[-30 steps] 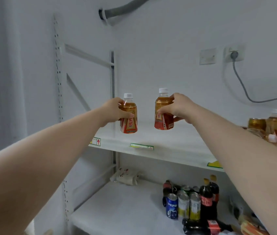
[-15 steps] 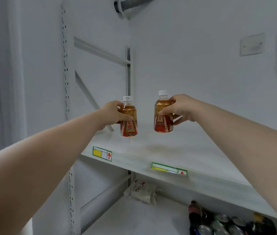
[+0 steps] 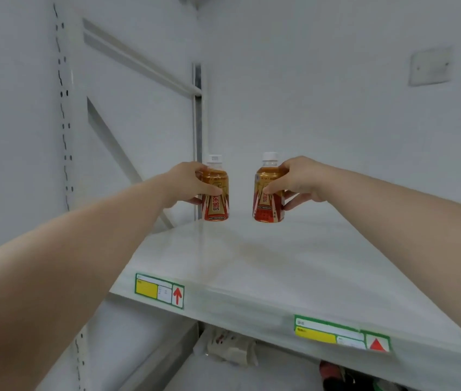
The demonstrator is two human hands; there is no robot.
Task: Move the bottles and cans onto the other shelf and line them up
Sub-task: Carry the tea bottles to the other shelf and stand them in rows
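Note:
Two small amber drink bottles with white caps and red-and-gold labels stand upright at the back left of a white shelf (image 3: 280,263). My left hand (image 3: 187,183) grips the left bottle (image 3: 215,198) from its left side. My right hand (image 3: 301,180) grips the right bottle (image 3: 268,198) from its right side. Both bottle bases sit at or just above the shelf surface near the back wall; I cannot tell whether they touch it. A hand's width separates the two bottles.
The shelf's front edge carries a yellow-and-green price tag (image 3: 159,290) and a second tag (image 3: 342,334). A perforated upright post (image 3: 64,108) stands at left, a rear post (image 3: 196,136) behind the left bottle. Below, a crumpled white package (image 3: 230,349) and a dark bottle top (image 3: 332,373) lie on the lower shelf.
The view has closed in on the upper shelf and swung left. Both hands carried their bottles farther back and lower toward the shelf's rear left corner. Lower-shelf drinks have mostly left the view.

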